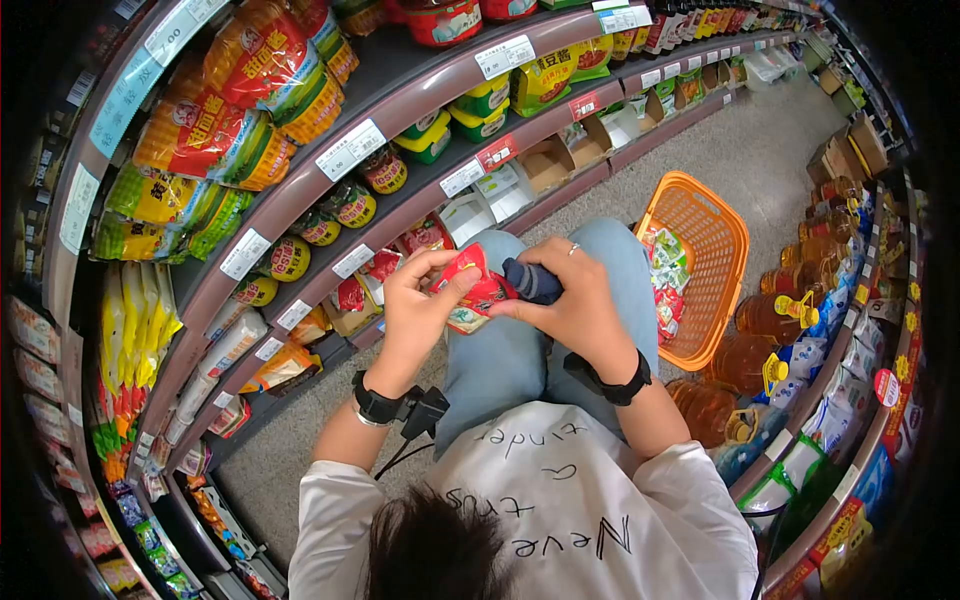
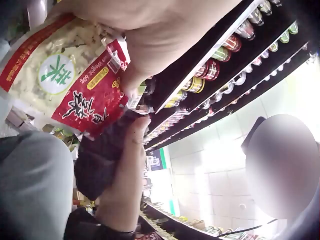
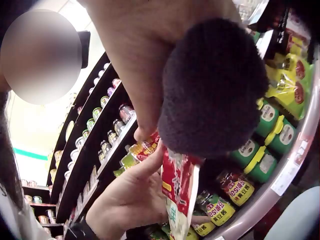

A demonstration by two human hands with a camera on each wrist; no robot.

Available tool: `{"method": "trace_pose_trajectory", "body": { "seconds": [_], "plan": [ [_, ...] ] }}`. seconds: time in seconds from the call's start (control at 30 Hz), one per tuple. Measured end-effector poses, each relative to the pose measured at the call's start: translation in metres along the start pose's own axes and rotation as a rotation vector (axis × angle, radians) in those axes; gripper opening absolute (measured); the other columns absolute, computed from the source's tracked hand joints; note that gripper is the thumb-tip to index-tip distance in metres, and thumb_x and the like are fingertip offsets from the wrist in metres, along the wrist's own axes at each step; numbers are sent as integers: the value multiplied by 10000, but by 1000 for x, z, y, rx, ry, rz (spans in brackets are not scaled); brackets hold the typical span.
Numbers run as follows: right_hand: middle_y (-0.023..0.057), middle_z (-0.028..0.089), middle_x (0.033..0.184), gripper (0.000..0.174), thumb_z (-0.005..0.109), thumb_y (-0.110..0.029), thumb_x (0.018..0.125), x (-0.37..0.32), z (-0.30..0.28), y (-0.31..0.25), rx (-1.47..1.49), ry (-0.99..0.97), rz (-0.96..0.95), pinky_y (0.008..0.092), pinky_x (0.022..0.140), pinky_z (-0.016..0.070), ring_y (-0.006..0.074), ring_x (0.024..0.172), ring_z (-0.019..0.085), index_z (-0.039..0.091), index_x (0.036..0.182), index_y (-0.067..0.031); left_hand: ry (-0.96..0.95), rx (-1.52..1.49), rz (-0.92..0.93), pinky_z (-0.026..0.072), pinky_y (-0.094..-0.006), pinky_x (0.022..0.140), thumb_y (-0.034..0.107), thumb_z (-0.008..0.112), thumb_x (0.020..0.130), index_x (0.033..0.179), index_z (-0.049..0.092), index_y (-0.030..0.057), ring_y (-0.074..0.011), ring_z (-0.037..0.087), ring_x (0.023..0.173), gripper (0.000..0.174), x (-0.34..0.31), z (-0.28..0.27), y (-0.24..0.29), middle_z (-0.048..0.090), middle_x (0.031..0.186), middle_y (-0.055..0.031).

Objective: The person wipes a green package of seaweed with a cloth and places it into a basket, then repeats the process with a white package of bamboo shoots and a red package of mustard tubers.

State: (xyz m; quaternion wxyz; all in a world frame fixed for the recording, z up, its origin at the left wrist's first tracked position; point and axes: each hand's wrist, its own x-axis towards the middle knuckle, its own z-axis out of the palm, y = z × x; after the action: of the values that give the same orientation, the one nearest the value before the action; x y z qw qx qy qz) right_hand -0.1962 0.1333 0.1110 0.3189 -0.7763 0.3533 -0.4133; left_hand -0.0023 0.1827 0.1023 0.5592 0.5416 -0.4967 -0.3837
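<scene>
My left hand (image 1: 412, 308) pinches a small red food packet (image 2: 85, 95) by its edge, thumb in front. The packet has a clear window showing pale pieces and a round green mark in the left wrist view. In my right hand (image 1: 580, 300) is a bunched dark cloth (image 3: 215, 90), gripped between thumb and fingers. The cloth meets the red end of the packet. Both hands are above the person's knees in the head view, close together. The right hand's fingers are partly hidden behind the cloth in the right wrist view.
An orange basket (image 1: 742, 235) with several packets inside stands on the floor beside the right knee. Curved shelves (image 1: 420, 105) with jars and bags run along the left and front. Large oil bottles (image 1: 745, 362) line the right side.
</scene>
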Motion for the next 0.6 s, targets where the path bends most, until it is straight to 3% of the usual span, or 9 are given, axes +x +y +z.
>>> {"method": "trace_pose_trajectory", "body": {
  "seconds": [0.17,0.3,0.4,0.47,0.57,0.6],
  "plan": [
    [133,627,850,283,787,-88,703,-1,2,6,-26,13,-80,346,720,490,295,793,611,632,926,-6,20,-52,-70,452,-239,775,103,726,843,947,656,-10,-85,567,830,169,-4,2,2,629,911,-31],
    [146,632,874,225,718,-30,715,-1,1,14,103,-9,-80,349,719,493,304,810,610,632,920,2,-42,-389,-165,452,-247,811,87,676,880,927,628,20,-89,570,863,95,-7,3,-4,618,928,-21],
    [138,636,856,221,714,-17,697,0,-2,10,362,-70,78,338,698,486,291,768,613,633,900,19,-104,-632,-271,456,-266,855,76,635,906,979,594,40,-103,583,937,91,-9,1,-9,622,1014,-35],
    [133,630,833,211,706,-17,691,-1,-1,12,380,-89,109,333,686,481,282,747,612,633,885,21,-117,-754,-370,461,-278,882,89,633,910,1017,576,40,-109,586,971,131,-11,2,-9,625,1044,-49],
    [126,629,846,177,685,1,699,-1,-8,13,312,-194,55,324,698,474,263,764,609,630,866,24,-283,-481,-383,468,-287,904,106,648,901,1089,549,39,-114,587,1012,223,-6,-7,-5,622,1089,-65],
    [124,631,858,164,676,9,704,-2,-11,11,275,-242,21,320,707,473,255,777,608,629,860,25,-327,-376,-316,486,-273,857,126,670,889,1097,587,14,-98,604,956,251,-6,-2,7,648,1055,-53]
  ]
}}
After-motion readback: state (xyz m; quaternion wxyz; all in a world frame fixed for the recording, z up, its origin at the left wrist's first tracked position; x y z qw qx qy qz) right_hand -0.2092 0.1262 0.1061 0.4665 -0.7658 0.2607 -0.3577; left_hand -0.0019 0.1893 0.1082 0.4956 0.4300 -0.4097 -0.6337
